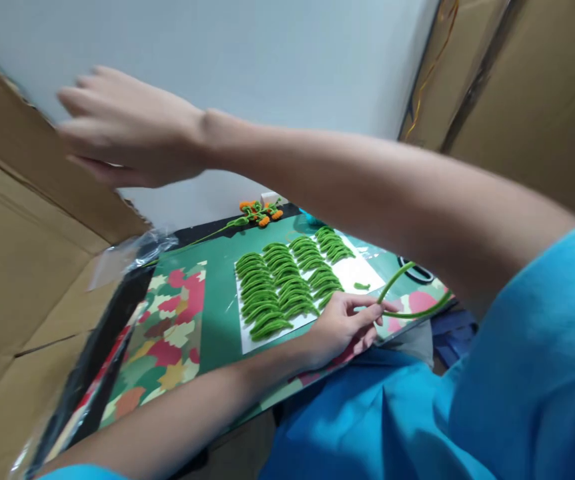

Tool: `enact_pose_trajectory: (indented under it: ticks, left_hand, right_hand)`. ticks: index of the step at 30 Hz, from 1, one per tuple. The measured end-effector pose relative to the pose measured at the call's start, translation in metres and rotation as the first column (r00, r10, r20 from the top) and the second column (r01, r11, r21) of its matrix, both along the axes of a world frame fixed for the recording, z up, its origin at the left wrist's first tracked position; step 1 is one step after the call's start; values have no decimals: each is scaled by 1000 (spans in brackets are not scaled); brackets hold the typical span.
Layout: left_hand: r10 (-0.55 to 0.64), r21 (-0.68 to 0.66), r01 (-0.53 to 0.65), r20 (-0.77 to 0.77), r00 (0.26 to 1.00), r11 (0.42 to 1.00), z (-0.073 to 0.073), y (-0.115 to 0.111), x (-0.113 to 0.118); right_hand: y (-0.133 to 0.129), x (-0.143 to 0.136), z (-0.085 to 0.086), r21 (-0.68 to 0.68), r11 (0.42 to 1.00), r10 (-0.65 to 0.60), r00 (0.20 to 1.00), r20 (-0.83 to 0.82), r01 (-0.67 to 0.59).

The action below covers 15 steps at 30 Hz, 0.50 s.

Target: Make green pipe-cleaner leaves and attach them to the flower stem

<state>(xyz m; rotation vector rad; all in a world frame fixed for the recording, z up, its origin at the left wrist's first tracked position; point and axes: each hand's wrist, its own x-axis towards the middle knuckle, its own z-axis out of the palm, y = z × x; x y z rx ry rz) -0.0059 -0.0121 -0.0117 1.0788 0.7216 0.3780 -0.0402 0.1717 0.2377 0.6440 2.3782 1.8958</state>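
My left hand [345,327] is closed at the fingertips on green pipe cleaner [417,312], whose two strands run off to the right, partly behind my right forearm. Across the view, my right arm stretches to the upper left. My right hand [122,130] is raised there, blurred, with fingers curled; what they hold, if anything, is hidden. Beside my left hand, a white sheet [362,272] bears rows of curved green pipe-cleaner pieces [260,293]. One small green piece [361,286] lies apart from the rows.
Behind the sheet lies an orange-flowered pipe-cleaner stem [260,212]. Dark-handled scissors [420,270] show partly beneath my right arm. A clear plastic bag [142,252] rests at the back left. Cardboard panels [22,180] stand at both sides, with a pale wall [287,60] behind.
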Motion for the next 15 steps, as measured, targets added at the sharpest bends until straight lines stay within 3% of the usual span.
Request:
enact_pose_trajectory:
  ticks: [2, 3, 4, 6, 8, 10, 11, 13, 15]
  left_hand:
    - [-67, 105, 55, 115, 991, 993, -5, 3, 2]
    - [-83, 144, 62, 144, 986, 988, -7, 4, 4]
    - [-89, 170, 61, 160, 983, 983, -9, 4, 5]
    - [-80, 192, 46, 175, 981, 980, -10, 5, 7]
    - [-85, 197, 47, 189, 978, 979, -10, 4, 6]
    - [-86, 191, 48, 195, 977, 980, -9, 4, 5]
    - [-77, 192, 38, 198, 977, 981, -9, 4, 4]
    - [-37, 206, -9, 217, 976, 979, -10, 4, 3]
    - [4, 220, -56, 229, 973, 974, -10, 5, 2]
  right_hand:
    - [-5, 24, -19, -332, 909, 140, 935, -325, -251]
    - [-8, 43, -30, -418, 859, 108, 902, -418, -297]
    - [-10, 65, -40, -450, 847, 86, 907, -412, -284]
    - [-12, 108, -51, -541, 815, -86, 879, -468, -209]
    - [-17, 146, -53, -665, 718, -241, 822, -515, -206]
    - [-33, 179, -52, -728, 615, -314, 754, -577, -302]
    - [-48, 193, -54, -720, 578, -351, 680, -644, -383]
    - [-86, 221, -68, -632, 480, -440, 457, -773, -608]
    - [-129, 244, -99, -430, 455, -511, 167, -843, -779]
